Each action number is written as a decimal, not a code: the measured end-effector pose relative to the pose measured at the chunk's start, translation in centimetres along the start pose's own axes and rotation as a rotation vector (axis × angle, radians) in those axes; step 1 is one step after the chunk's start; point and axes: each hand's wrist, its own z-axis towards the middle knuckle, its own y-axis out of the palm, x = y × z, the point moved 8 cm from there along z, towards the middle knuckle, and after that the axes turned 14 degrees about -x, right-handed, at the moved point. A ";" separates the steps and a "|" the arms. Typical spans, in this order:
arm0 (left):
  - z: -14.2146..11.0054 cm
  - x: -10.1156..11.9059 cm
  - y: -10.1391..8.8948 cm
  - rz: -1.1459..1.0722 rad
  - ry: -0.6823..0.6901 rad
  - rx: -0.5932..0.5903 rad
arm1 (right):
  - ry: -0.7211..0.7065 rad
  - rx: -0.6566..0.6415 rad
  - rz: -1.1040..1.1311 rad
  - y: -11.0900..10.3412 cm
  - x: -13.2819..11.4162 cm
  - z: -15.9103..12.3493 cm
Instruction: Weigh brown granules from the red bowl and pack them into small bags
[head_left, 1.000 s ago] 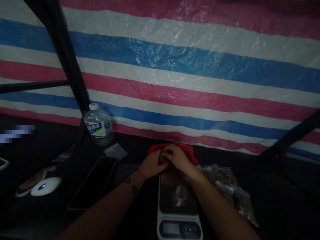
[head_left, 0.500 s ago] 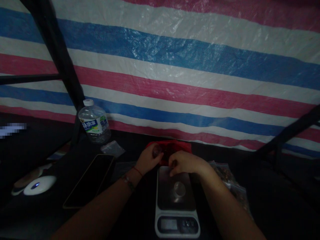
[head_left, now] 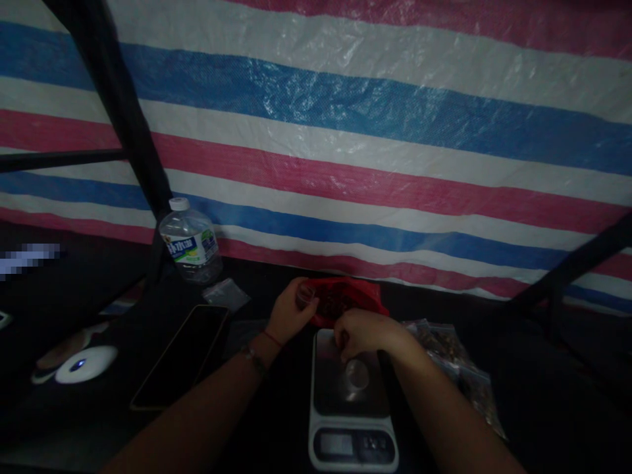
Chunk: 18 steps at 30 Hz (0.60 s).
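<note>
The right hand (head_left: 368, 329) has its fingers (head_left: 344, 353) curled, tips pointing down over the scale (head_left: 323, 395) at lower centre; whether they grip anything, I cannot tell. A clear cup (head_left: 356, 374) rests on the scale just below and slightly right of those fingertips; contact is unclear. It is round, with no long axis showing, and the right hand is the nearer. The left hand (head_left: 289, 313), up and left of it, has its fingers closed around a small jar (head_left: 305, 297). An open red bag (head_left: 370, 293) of dark pieces lies between and beyond the hands. Filled packets (head_left: 447, 339) lie lower right; a phone (head_left: 182, 359) and bottle (head_left: 195, 250) are left on the dark bench (head_left: 281, 415).
</note>
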 end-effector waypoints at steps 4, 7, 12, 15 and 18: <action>0.1 0.3 0.9 -0.007 0.019 -0.103 | -0.019 0.113 0.024 -1.4 -0.2 -0.4; 0.1 0.8 2.0 0.004 0.070 -0.220 | -0.077 0.491 0.140 -4.6 -0.6 -1.9; 0.1 2.0 2.7 -0.006 0.131 -0.298 | -0.147 0.848 0.250 -6.5 -1.4 -2.9; 0.2 2.0 2.2 0.007 0.124 -0.248 | -0.208 0.859 0.155 -6.5 -1.8 -2.3; 0.2 0.6 1.0 0.026 0.034 -0.114 | -0.142 0.865 0.106 -6.4 -0.1 -1.8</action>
